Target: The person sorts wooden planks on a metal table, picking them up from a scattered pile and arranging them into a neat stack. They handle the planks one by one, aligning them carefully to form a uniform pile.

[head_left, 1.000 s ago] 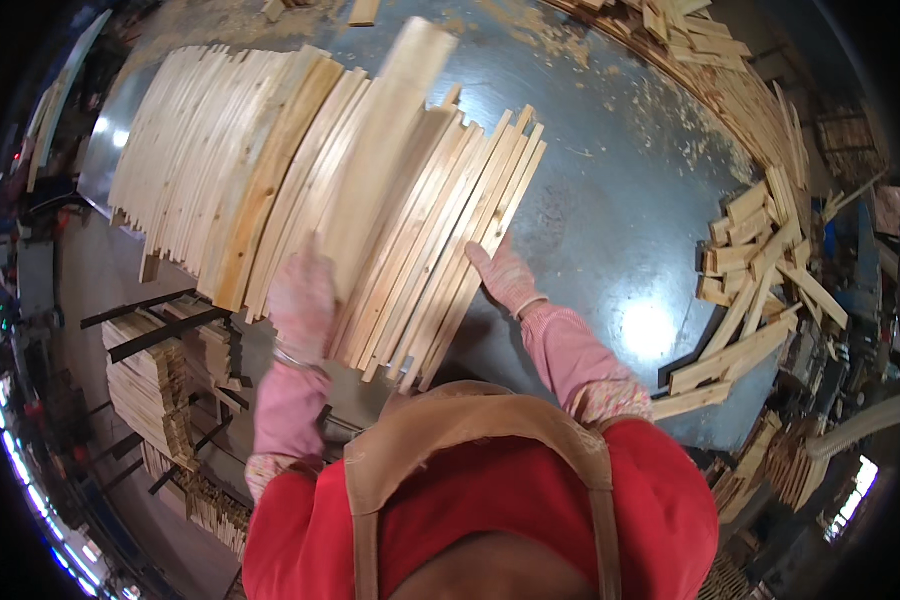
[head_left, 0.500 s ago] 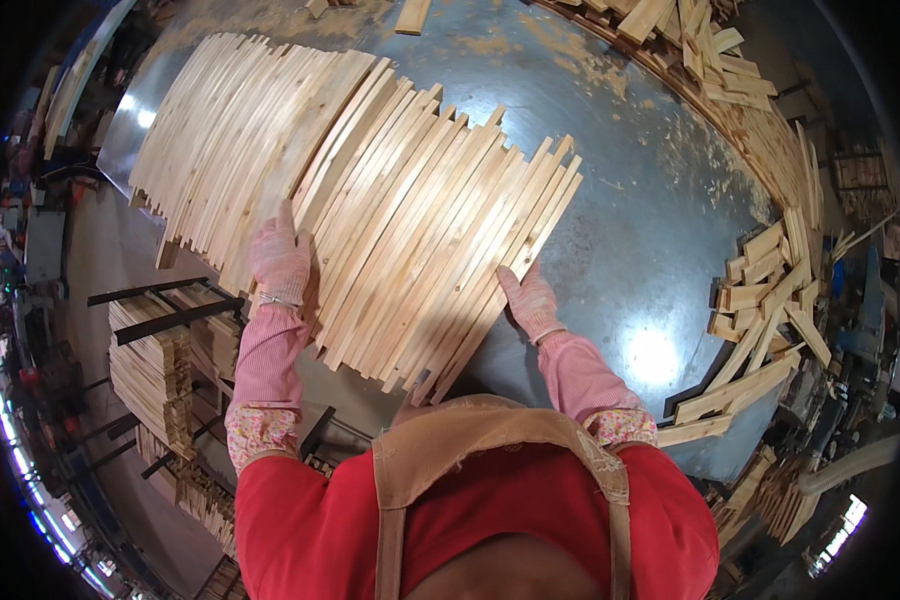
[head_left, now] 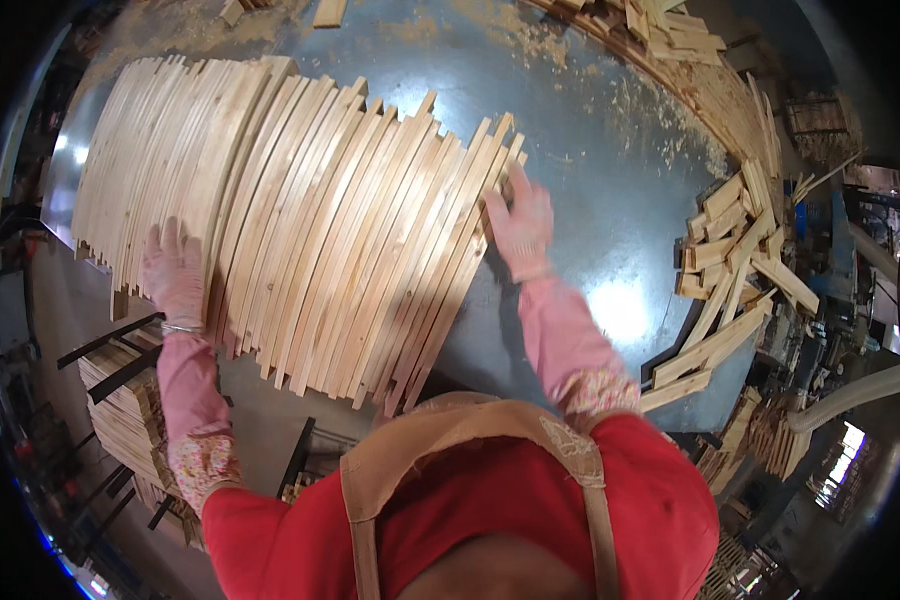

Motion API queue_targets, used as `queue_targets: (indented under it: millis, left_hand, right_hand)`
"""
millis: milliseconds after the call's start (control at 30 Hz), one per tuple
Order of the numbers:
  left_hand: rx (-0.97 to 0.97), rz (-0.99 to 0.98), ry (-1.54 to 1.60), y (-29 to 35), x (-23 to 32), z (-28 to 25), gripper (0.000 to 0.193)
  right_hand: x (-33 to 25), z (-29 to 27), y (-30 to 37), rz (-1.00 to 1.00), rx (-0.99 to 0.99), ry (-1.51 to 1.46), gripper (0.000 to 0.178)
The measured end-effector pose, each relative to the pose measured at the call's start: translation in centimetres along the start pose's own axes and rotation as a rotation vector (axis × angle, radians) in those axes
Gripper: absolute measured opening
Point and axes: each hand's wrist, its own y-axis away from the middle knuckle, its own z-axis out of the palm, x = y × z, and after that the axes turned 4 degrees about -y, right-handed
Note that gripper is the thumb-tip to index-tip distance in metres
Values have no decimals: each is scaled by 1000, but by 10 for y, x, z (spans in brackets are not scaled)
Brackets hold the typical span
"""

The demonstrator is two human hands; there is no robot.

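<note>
A: How are the hands posed?

B: Both are gloved in pink and held well apart. The left hand (head_left: 175,272) is laid flat, fingers spread, on the near left part of the row of wooden slats (head_left: 310,230). The right hand (head_left: 520,222) is pressed with open fingers against the right edge of the row, near its far end. Nothing is clamped by either hand; the slats are only touched from above and from the side. Pink sleeves with patterned cuffs are seen on both forearms.

A: How is the row described?

B: Many pale, long, narrow slats are laid side by side, edge touching edge, in a fan-like sheet on the grey metal tabletop (head_left: 590,150). Their near ends are uneven and overhang the tabletop's near edge.

A: What else is shown?

B: Sawdust is scattered on the far part of the tabletop. A heap of short offcuts (head_left: 735,260) is piled along the right rim, well apart from the row. Stacked slats (head_left: 120,400) are seen below the left edge. No packages, labels or signs can be made out.
</note>
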Motion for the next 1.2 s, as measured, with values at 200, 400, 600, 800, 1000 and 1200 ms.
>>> queue_targets:
  millis: [200, 400, 600, 800, 1000, 1200]
  left_hand:
    - [-153, 550, 471, 151, 157, -15, 46]
    - [-77, 449, 532, 222, 169, 20, 60]
    - [43, 437, 485, 226, 173, 21, 62]
    - [121, 301, 520, 223, 175, 12, 53]
    - [-267, 65, 702, 191, 160, -23, 45]
    - [-471, -174, 935, 139, 103, -29, 71]
  right_hand:
    - [-36, 40, -128, -222, -548, 437, 64]
    - [-40, 34, -130, -229, -699, 545, 66]
    - [-61, 32, -147, -80, -872, 602, 62]
    - [-79, -12, -144, -132, -803, 339, 63]
    - [-38, -42, -57, 212, -182, -527, 61]
    - [47, 3, 101, 477, -391, -314, 96]
